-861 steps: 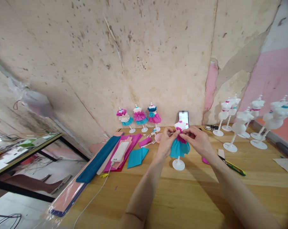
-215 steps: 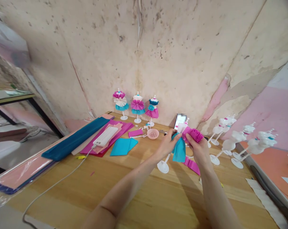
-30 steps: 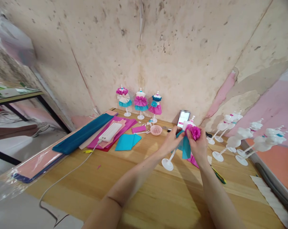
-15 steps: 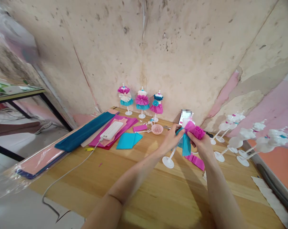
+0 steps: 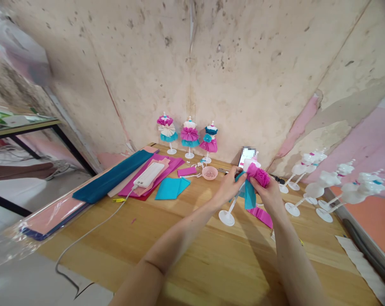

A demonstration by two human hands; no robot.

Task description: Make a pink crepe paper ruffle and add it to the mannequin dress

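The left hand [image 5: 226,190] pinched teal crepe paper [image 5: 250,196] against a white mannequin [image 5: 251,164], held tilted above the table [image 5: 179,242] on its stand. The right hand [image 5: 269,196] pinched gathered pink crepe paper [image 5: 258,175] at the mannequin's waist. A pink strip [image 5: 261,217] lay just below the hands, and a phone [image 5: 245,156] stood behind them. Left of the hands sat a small pink bowl [image 5: 209,172]. Three dressed mannequins [image 5: 189,135] stood farther back; bare white ones [image 5: 329,182] stood to the right.
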